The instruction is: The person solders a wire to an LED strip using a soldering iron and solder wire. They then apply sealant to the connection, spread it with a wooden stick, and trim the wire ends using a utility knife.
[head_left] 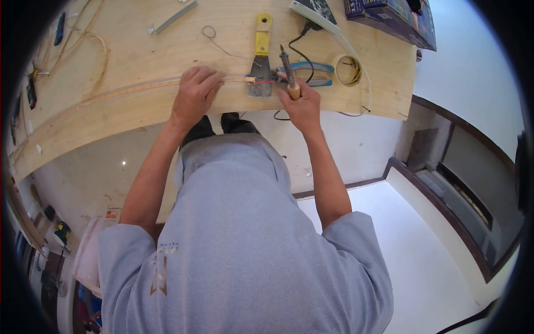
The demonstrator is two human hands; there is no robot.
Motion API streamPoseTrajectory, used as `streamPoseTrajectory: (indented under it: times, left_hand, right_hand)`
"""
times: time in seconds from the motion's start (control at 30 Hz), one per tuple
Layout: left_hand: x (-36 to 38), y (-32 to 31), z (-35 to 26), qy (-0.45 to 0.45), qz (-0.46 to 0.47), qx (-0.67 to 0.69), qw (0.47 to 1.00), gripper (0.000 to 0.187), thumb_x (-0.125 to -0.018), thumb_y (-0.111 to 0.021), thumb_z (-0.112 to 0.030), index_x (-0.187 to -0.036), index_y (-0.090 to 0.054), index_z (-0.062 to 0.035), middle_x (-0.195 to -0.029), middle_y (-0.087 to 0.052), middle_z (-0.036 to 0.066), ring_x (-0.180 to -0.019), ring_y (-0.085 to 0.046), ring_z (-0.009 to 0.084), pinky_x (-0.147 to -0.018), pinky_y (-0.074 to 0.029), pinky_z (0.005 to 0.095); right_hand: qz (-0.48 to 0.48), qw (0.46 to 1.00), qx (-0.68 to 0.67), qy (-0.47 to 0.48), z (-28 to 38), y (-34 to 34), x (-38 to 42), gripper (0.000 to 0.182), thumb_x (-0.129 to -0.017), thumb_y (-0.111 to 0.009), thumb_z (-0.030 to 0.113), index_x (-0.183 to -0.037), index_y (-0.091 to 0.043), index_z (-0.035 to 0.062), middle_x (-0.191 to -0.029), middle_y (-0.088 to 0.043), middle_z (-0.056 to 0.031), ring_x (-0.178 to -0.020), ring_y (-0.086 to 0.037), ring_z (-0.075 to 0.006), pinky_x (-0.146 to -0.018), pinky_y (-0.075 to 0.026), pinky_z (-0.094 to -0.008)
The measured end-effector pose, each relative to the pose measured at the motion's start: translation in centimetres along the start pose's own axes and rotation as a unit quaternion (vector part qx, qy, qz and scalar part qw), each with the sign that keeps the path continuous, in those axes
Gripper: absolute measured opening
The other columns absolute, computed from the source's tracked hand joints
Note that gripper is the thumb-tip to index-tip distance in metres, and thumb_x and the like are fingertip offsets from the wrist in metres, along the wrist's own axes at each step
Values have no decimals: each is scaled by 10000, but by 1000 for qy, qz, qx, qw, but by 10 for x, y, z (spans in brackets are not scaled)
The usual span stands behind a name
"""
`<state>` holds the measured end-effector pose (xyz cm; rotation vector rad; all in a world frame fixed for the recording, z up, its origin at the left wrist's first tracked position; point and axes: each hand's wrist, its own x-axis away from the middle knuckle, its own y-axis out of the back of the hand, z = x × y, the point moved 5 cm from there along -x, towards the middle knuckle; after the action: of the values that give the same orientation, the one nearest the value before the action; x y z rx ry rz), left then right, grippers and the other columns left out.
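Note:
My left hand presses its closed fingers on a long LED strip near its right end. That end lies on the metal blade of a scraper with a yellow handle. A short red wire crosses the blade by the strip's end. In my right hand is a soldering iron, gripped by its wooden handle with the tip pointing up and away from me. Just beyond that hand lie pliers with blue handles, their jaws partly hidden behind the iron.
A roll with yellow wire inside sits right of the pliers. A black device with a cable and a printed box stand at the back right. Thin wire, a grey channel piece and a screwdriver lie on the wooden table.

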<state>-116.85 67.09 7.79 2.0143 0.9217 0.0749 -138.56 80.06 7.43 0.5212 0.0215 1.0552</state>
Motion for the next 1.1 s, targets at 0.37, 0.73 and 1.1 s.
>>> streamPoseTrajectory:
  times: [0.37,0.73,1.1]
  left_hand:
    - [1,-2,1,-2,-4,-2,1000,210,-833,-696,-106,-1039,-680,-66,-945,-642,66,-959,-596,265,-867,-450,400]
    - [1,-2,1,6,13,6,1000,211,-842,-698,-95,-1044,-679,-36,-982,-650,88,-993,-604,288,-909,-445,396]
    - [41,-30,-83,363,65,535,760,171,-926,-668,-113,-987,-711,40,-978,-688,62,-817,-605,134,-717,-485,249]
  right_hand:
    - [19,1000,-3,16,-2,-10,-10,218,-833,-745,91,-1046,-730,46,-851,-713,-36,-747,-590,-74,-707,-487,-245]
    - [22,988,144,53,-4,14,2,170,-845,-719,150,-948,-662,27,-699,-609,-111,-611,-563,-177,-605,-464,-320]
    - [70,988,-117,-75,36,-11,63,108,-889,-690,101,-913,-640,8,-760,-645,-8,-691,-540,-57,-624,-461,-244]
